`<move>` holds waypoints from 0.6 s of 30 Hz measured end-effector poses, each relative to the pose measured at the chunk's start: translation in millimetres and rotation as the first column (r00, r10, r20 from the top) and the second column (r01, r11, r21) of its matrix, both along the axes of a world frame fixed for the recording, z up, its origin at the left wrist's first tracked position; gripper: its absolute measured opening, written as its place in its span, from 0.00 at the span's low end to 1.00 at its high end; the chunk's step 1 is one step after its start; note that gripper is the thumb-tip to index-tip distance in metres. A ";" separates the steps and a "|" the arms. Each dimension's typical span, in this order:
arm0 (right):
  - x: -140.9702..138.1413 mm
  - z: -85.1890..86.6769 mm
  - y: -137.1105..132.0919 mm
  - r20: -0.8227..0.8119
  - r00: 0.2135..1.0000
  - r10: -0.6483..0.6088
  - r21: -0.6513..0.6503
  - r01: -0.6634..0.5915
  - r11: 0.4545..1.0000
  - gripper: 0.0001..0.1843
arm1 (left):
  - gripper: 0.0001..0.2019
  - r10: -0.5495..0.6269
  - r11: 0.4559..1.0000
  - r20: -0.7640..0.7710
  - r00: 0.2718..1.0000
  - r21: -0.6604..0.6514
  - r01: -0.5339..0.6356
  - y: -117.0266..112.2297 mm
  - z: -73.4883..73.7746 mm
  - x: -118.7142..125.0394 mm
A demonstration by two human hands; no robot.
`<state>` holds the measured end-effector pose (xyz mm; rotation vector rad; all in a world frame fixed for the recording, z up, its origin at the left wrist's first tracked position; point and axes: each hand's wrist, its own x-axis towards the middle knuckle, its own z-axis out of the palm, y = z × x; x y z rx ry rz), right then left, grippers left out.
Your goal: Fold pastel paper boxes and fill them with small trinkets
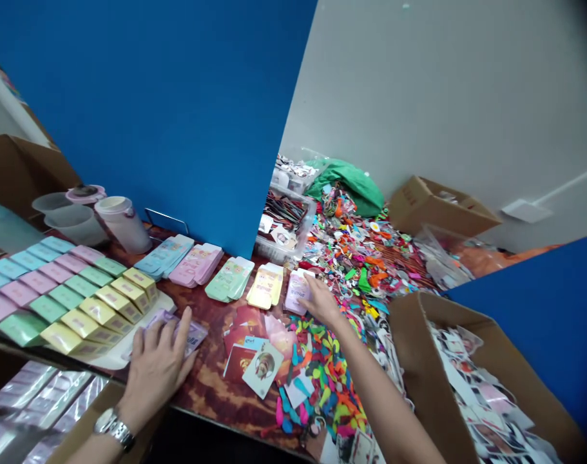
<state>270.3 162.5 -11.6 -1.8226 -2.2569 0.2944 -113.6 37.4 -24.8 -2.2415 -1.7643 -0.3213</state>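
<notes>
My left hand (160, 357) lies with its fingers spread over flat purple cartons (194, 336) near the table's front edge, partly covering them. My right hand (321, 299) has its thumb and fingers closed on the right side of a small stack of purple cartons (296, 291). To the left of that stack, in a row, are flat stacks of yellow cartons (265, 287), green cartons (229, 279), pink cartons (196, 264) and blue cartons (165, 256). Below them lie loose printed cards (264, 368).
Rows of folded coloured boxes (71, 290) stand on a tray at the left, with a white jar (124, 224) behind. Colourful balloons (322, 374) and small trinkets cover the right side. Open cardboard boxes (419, 361) bound it; a blue panel (177, 116) rises behind.
</notes>
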 end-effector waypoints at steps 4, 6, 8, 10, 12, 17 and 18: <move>6.4 -10.5 30.4 0.067 0.996 0.059 -0.065 -0.054 0.996 0.53 | 0.35 0.032 0.999 0.021 0.999 0.036 -0.033 0.8 -12.1 1.0; 3.8 -13.6 35.7 0.098 0.993 0.065 -0.071 -0.058 0.996 0.56 | 0.36 0.027 0.998 0.048 0.998 0.053 -0.030 1.9 -11.7 2.9; 0.0 -13.8 35.9 0.127 0.991 0.048 -0.047 -0.042 0.998 0.55 | 0.38 0.001 0.997 0.098 0.995 0.078 -0.008 4.9 -6.3 9.1; -3.7 -9.3 32.5 0.149 0.989 0.005 0.011 -0.007 1.000 0.48 | 0.39 -0.058 0.994 0.172 0.983 0.102 0.041 9.5 2.9 22.6; -6.7 1.6 26.1 0.157 0.986 -0.050 0.096 0.035 0.995 0.32 | 0.40 -0.152 0.986 0.272 0.950 0.113 0.125 14.8 13.4 43.8; -20.4 48.5 -9.1 0.136 0.987 -0.091 0.273 0.051 0.961 0.15 | 0.39 -0.287 0.937 0.579 0.763 0.002 0.350 25.2 35.7 112.3; -26.6 57.8 -20.1 0.122 0.990 -0.072 0.302 0.032 0.953 0.14 | 0.40 -0.286 0.927 0.625 0.726 -0.013 0.376 26.7 38.7 125.0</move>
